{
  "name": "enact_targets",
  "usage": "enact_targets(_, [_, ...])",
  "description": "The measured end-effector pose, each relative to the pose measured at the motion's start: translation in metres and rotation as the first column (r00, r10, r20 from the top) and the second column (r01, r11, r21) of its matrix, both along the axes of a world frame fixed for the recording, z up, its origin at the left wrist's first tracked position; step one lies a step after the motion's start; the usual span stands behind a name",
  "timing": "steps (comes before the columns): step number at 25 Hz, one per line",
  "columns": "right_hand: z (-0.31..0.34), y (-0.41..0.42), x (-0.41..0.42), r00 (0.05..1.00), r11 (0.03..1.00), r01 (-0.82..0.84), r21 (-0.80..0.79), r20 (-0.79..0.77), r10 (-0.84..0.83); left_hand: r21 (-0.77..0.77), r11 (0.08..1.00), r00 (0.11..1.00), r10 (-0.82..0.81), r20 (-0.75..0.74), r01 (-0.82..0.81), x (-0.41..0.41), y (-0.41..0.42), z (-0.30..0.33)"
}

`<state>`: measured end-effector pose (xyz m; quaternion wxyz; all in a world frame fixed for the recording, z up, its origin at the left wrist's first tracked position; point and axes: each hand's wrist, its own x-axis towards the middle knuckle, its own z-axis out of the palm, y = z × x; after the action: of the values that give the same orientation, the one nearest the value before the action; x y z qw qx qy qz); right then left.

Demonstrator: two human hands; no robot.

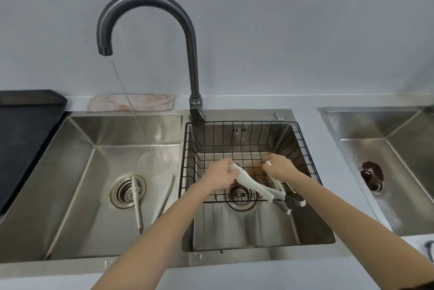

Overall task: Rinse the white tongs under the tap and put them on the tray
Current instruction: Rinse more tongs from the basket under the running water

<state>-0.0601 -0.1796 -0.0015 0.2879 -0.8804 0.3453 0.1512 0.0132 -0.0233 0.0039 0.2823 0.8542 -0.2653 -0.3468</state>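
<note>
Pale grey wall backs a light desk point(347, 172) that carries a steel double sink point(180, 259). At the 12 o'clock side of the sink a dark gooseneck tap point(150, 0) arches to 9 o'clock, its spout over the left basin point(98, 172), and a thin stream of water point(131, 106) falls slanting onto that basin's floor. Metal tongs point(138, 205) lie across the round drain strainer point(128, 192) there, with another long thin piece just to their 3 o'clock.

A black wire basket point(303, 148) sits inside the right basin point(258, 231). Over it both hands meet. The left hand point(222, 172) has its grip curled round one end of the white tongs point(252, 184), which slant away toward 4 o'clock to grey metal tips near the basket's near corner. The right hand point(278, 165) has its fingers pinched round a small whitish end of another handle; whether that belongs to the same tongs or to a second pair I cannot tell.

At 9 o'clock of the sink a black tray point(21, 130) rests on the desk, well apart from the white tongs. A pinkish folded cloth point(131, 102) lies behind the left basin against the wall. At 3 o'clock a second steel sink point(399, 172) holds a dark brown drain cover point(372, 172).
</note>
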Motion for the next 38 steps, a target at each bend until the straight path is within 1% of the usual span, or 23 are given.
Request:
enact_targets(7, [-0.019, -0.037, -0.008, 0.990, 0.996, -0.080, -0.027, -0.122, 0.077, 0.090, 0.991, 0.991, 0.110, -0.077, -0.103, -0.025, -0.042, -0.018])
enact_targets(10, [-0.027, -0.041, -0.010, 0.984, 0.994, -0.098, -0.047, -0.156, 0.090, 0.108, 0.984, 0.986, 0.148, -0.076, -0.140, -0.028, -0.051, -0.025])
enact_targets(13, [-0.033, -0.044, -0.009, 0.973, 0.994, -0.106, -0.027, -0.208, 0.098, 0.130, 0.978, 0.983, 0.172, -0.067, -0.162, -0.028, -0.056, -0.029])
enact_targets(15, [-0.036, -0.045, -0.009, 0.976, 0.996, -0.085, -0.021, -0.203, 0.079, 0.142, 0.976, 0.981, 0.175, -0.078, -0.163, -0.029, -0.057, -0.033])
enact_targets(18, [-0.040, -0.044, -0.011, 0.986, 0.997, -0.052, -0.061, -0.163, 0.042, 0.144, 0.974, 0.975, 0.190, -0.116, -0.173, -0.031, -0.054, -0.038])
enact_targets(21, [-0.044, -0.043, -0.013, 0.994, 0.998, -0.005, -0.064, -0.110, -0.002, 0.116, 0.963, 0.949, 0.259, -0.178, -0.242, -0.032, -0.051, -0.042])
enact_targets(27, [-0.037, -0.043, -0.012, 0.991, 0.993, 0.111, -0.050, 0.082, -0.107, 0.062, 0.947, 0.913, 0.319, -0.255, -0.314, -0.031, -0.049, -0.040])
enact_targets(30, [-0.029, -0.039, -0.007, 0.981, 0.992, 0.111, -0.057, 0.167, -0.101, -0.022, 0.931, 0.889, 0.342, -0.306, -0.366, -0.026, -0.046, -0.028])
enact_targets(32, [-0.022, -0.035, -0.003, 0.972, 0.991, 0.119, -0.063, 0.213, -0.103, -0.100, 0.890, 0.838, 0.375, -0.395, -0.445, -0.022, -0.042, -0.015])
enact_targets(35, [-0.011, -0.022, 0.004, 0.951, 0.994, 0.100, -0.050, 0.298, -0.081, -0.141, 0.799, 0.711, 0.421, -0.563, -0.584, -0.014, -0.031, -0.002])
enact_targets(38, [-0.001, 0.000, 0.012, 0.913, 0.998, 0.059, -0.016, 0.406, -0.048, -0.174, 0.711, 0.630, 0.449, -0.634, -0.682, -0.006, -0.015, 0.002])
